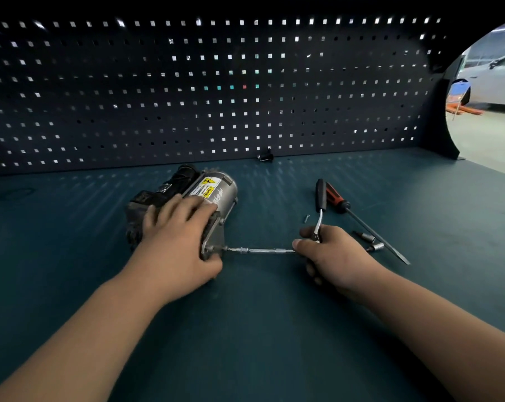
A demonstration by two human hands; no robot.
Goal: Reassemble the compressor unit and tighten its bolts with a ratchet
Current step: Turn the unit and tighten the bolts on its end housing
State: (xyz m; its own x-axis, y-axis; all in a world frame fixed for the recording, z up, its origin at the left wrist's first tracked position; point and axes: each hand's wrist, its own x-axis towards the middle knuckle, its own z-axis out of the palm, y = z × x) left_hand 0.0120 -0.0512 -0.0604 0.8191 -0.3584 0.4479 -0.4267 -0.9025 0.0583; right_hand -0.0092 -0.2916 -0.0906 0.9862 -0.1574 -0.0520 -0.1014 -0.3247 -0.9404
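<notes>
Left hand (178, 245) clamps over compressor unit (216, 187), mid-worktop, left of centre. Right hand (335, 256) wraps head of ratchet (320, 198); black handle points far. Slim steel extension bar (262, 250) runs left to bolt (216, 248) on near bracket. Advice: keep bar square to bolt, unit pinned, swings short. Unit: smooth silver cylinder, yellow label, black ribbed end. Worktop (245, 329) matte teal.

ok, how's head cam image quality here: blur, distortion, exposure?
Head view: fisheye bows the pegboard; top corners vignette black; opening at right is washed out; left hand on the compressor is slightly motion-soft; right hand and ratchet are sharp.
</notes>
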